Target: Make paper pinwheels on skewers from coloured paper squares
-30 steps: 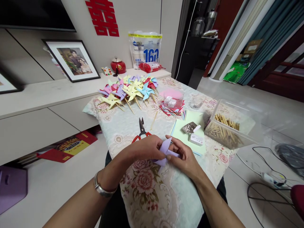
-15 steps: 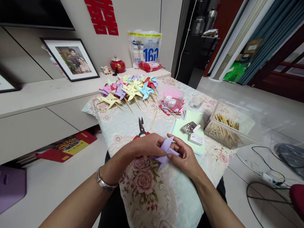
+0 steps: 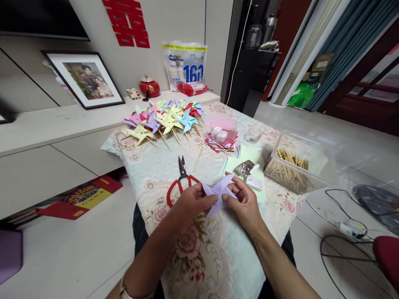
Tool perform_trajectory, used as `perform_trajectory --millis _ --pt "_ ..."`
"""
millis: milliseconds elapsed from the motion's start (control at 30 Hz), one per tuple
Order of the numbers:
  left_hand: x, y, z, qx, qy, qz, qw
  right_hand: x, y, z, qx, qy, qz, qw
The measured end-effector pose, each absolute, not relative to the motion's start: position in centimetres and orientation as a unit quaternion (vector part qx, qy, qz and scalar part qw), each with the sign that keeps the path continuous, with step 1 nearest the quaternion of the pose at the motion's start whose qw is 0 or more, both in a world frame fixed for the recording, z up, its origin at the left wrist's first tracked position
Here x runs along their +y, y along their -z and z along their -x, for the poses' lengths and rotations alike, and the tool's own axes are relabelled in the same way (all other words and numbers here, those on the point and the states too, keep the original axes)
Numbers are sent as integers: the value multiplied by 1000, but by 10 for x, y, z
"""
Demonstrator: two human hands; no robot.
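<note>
Both hands hold a folded lilac paper pinwheel head [image 3: 218, 193] just above the floral tablecloth [image 3: 199, 257]. My left hand [image 3: 190, 204] pinches its left side with thumb and fingers. My right hand [image 3: 246, 204] grips its right side, fingertips pressing near the centre. Red-handled scissors [image 3: 180, 181] lie on the cloth just beyond my left hand. A small open tin of pins [image 3: 245, 167] and a white box [image 3: 254, 182] rest on green paper sheets [image 3: 249, 154] beyond my right hand.
A pile of finished coloured pinwheels [image 3: 165, 120] lies at the table's far end. A clear tub of wooden sticks [image 3: 293, 168] stands at the right, with a lone stick [image 3: 197, 158] mid-table. A pink-lidded container [image 3: 222, 129] sits on cut paper. Cables [image 3: 343, 224] trail on the floor.
The lilac paper has turned to show more of its pinwheel shape, and both hands shifted slightly up and right. My view moved, uncovering the scissors' red handles.
</note>
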State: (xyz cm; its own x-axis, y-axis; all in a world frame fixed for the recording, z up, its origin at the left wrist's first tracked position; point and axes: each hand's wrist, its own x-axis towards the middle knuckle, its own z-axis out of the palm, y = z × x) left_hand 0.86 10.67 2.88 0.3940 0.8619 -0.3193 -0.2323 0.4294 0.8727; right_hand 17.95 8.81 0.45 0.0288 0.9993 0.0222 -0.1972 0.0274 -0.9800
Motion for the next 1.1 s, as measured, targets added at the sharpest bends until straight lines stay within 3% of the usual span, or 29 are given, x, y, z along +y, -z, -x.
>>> perform_trajectory --millis 333,700,1100 --pt "95 -17 -42 476 -463 -316 677 86 -5 -180 -452 -528 428 577" --pt "105 -21 -21 457 -446 -310 705 87 0 -181 -451 -497 405 621" --pt "115 -36 5 414 -402 -301 759 87 -1 -184 -629 -381 404 544"
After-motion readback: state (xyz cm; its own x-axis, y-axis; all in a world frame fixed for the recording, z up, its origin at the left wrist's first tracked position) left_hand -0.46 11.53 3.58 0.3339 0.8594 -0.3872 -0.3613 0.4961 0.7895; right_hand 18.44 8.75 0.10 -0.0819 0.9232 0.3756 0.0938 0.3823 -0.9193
